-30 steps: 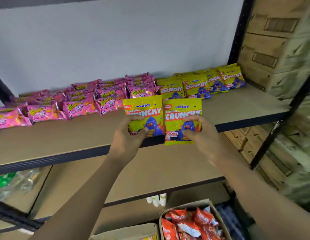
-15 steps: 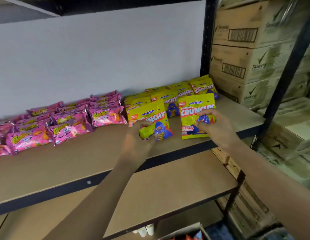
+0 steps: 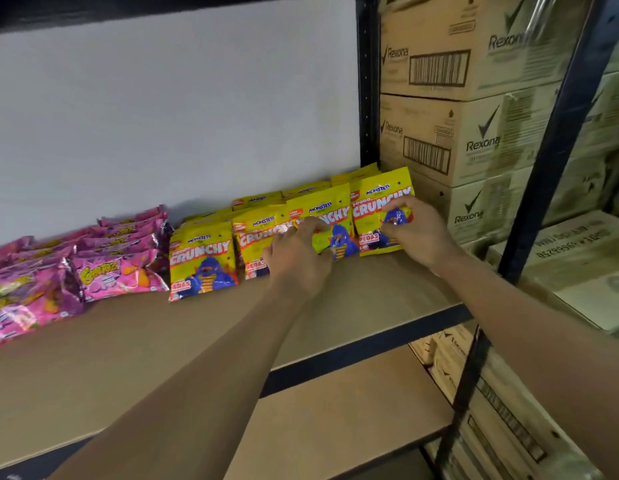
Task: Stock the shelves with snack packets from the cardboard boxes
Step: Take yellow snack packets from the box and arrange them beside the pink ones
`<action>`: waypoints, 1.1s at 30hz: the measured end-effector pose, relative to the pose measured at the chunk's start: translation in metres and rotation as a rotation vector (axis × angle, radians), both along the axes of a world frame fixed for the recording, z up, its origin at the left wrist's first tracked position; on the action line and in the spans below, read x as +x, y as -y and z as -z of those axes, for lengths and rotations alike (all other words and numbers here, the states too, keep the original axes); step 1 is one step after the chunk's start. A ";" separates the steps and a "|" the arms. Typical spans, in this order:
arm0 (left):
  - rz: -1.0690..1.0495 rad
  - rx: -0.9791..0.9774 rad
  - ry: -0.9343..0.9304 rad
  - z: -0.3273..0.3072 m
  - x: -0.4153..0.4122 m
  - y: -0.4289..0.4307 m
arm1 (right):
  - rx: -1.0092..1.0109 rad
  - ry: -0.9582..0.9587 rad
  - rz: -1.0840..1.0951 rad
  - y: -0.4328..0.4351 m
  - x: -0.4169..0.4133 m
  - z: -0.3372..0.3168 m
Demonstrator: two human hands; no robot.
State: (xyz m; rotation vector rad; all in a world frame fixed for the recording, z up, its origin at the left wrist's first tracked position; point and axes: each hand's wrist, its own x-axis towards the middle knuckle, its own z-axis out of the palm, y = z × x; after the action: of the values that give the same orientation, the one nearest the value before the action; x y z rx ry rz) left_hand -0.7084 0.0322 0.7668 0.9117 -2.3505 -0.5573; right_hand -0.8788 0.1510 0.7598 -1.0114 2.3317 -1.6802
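The tan board shelf (image 3: 128, 358), matte with a dark metal edge, takes up most of the scene, and brown Rexona cartons (image 3: 474, 140) are stacked just beside it on the right. Crinkly pink packets (image 3: 117, 275) lie flat at the left, next to a yellow Crunchy row (image 3: 202, 258) of glossy, pillowy packets leaning back. This looks like the placing step. The left hand (image 3: 294, 261) grips the middle Crunchy packet (image 3: 330, 220) on the shelf, and the right hand (image 3: 418, 233) pinches the end Crunchy packet (image 3: 373, 209). Next, I'd say, both should let go gently so the slippery film doesn't slide.
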 end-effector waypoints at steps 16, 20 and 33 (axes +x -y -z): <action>-0.221 -0.336 0.194 0.021 -0.037 -0.008 | 0.319 -0.372 0.119 0.019 -0.025 0.013; -0.217 -0.309 0.228 0.019 -0.038 -0.009 | 0.388 -0.427 0.086 0.019 -0.024 0.014; -0.134 -0.336 0.296 0.020 -0.039 -0.007 | 0.380 -0.557 0.059 0.027 -0.025 0.021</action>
State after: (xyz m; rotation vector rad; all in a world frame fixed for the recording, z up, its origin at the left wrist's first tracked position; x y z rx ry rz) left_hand -0.7472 0.0388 0.7465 1.0363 -2.5117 0.0332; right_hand -0.9041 0.1237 0.7388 -1.4715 2.8793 -0.9793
